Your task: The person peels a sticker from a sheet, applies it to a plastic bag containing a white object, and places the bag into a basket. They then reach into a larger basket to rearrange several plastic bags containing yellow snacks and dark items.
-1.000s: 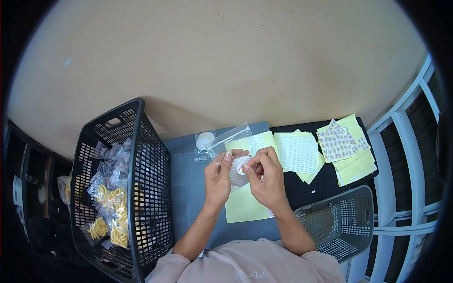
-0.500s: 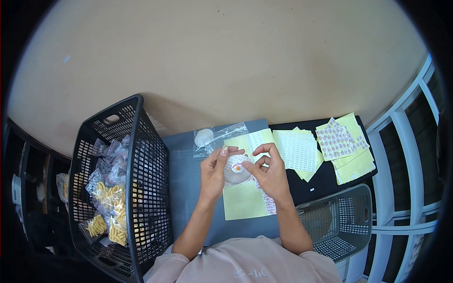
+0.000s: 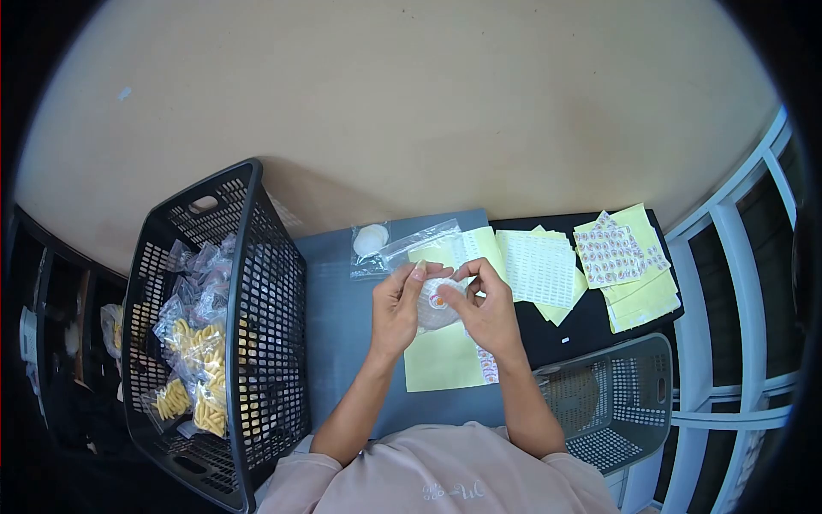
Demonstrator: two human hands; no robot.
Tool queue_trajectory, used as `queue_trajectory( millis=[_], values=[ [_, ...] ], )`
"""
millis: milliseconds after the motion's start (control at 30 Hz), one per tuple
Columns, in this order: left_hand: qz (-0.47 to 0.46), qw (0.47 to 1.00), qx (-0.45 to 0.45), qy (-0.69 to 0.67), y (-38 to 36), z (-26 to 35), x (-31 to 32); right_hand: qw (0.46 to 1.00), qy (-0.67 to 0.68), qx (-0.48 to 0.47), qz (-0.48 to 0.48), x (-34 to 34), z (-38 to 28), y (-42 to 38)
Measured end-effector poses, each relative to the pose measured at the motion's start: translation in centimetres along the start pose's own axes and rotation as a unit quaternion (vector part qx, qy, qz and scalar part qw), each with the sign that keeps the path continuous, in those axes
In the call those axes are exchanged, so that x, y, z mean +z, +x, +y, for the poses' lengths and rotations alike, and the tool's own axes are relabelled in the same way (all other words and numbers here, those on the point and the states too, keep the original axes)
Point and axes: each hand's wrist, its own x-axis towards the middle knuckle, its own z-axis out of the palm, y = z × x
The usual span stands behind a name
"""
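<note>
- Leftmost, lower left of the frame: a tall black mesh basket [image 3: 270, 283], tilted, holding many clear packets of yellow pasta [image 3: 195, 377], heaped toward its far-left wall.
- Just right of the basket, centre of the frame: a grey table mat [image 3: 338, 343], bare along its left strip.
- Upper centre of the mat: a clear packet with a white round disc [image 3: 371, 241] inside, lying flat, just above the hands and apart from them.
- Centre: the left hand [image 3: 396, 310], fingers curled around the left edge of a small clear bag [image 3: 437, 304] holding a pale round piece; the bag is raised above the mat, between both hands.
- On the front of that bag: a small round orange-and-white sticker [image 3: 437, 301], at the middle of the bag.
- Under the hands: a yellow backing sheet [image 3: 438, 364] lying flat on the mat, with a strip of stickers [image 3: 487, 364] along its right edge.
- Centre right: the right hand [image 3: 490, 310], thumb and fingers pinched on the right edge of the bag, fingertips near the sticker.
- Right of the hands: sheets of small white labels [image 3: 541, 270] on yellow backing, lying on a black surface [image 3: 591, 321].
- Further right, upper right of the table: a sheet of printed orange stickers [image 3: 610, 251] atop a fan of plain yellow sheets [image 3: 648, 300].
- Lower right: a grey mesh basket [image 3: 616, 403], below the table edge; its contents cannot be made out.
</note>
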Motion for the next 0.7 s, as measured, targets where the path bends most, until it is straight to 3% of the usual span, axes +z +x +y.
queue_trajectory(
  millis=[100, 333, 633, 700],
  values=[
    [-0.005, 1.0, -0.015, 0.01, -0.6, -0.3, 0.2, 0.992, -0.098, -0.075, 0.036, 1.0, 0.4, -0.9],
    [0.031, 0.996, -0.063, -0.058, -2.4, -2.4, -0.4, 0.993, -0.1, -0.061, -0.006, 1.2, 2.1, -2.9],
    [0.043, 0.976, -0.127, -0.171, -6.6, -4.0, -1.0, 0.995, 0.013, -0.015, -0.1, 1.2, 2.8, -6.7],
    [0.056, 0.973, -0.129, -0.184, -7.7, -4.4, -1.6, 0.99, 0.062, 0.04, -0.118, 1.2, 2.7, -7.6]
  ],
)
